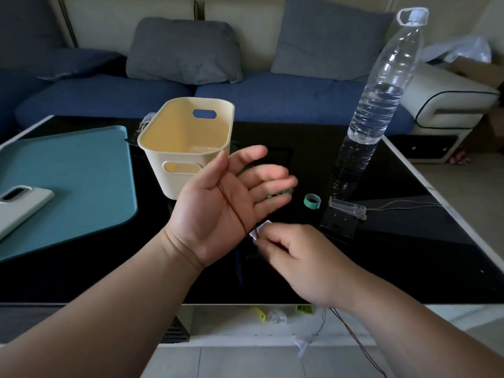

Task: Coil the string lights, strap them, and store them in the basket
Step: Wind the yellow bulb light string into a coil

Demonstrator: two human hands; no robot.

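**A:** Head view. How are the hands?

**B:** The left hand (226, 197) is raised palm-up over the black glass table (409, 241), fingers straight and spread wide. The thin reddish string-light wire (231, 208) crosses its palm, from the thumb at twelve o'clock down to the heel of the hand at five o'clock.

**A:** And the other?

**B:** The right hand (297, 257) sits at five o'clock from the left, just beside its heel. Its fingers are curled in, pinching the wire where a small white tag (257, 231) shows at the fingertips. More wire hangs below the right wrist, past the table edge, toward six o'clock.

**A:** The basket?

**B:** The cream basket (158, 170) stands upright on the table at eleven o'clock from the left hand, partly behind the thumb.

**A:** Straps?

**B:** A green strap roll (311, 201) lies on the glass at three o'clock from the left hand, apart from the fingers. A second green strap (281, 192) peeks out behind the fingertips.

**A:** Anything else?

**B:** A clear battery box (347, 208) lies just beside the roll, at its three o'clock. A water bottle (381, 105) stands behind the box. At nine o'clock a teal mat (68, 181) carries a phone (19, 211) in a pale case.
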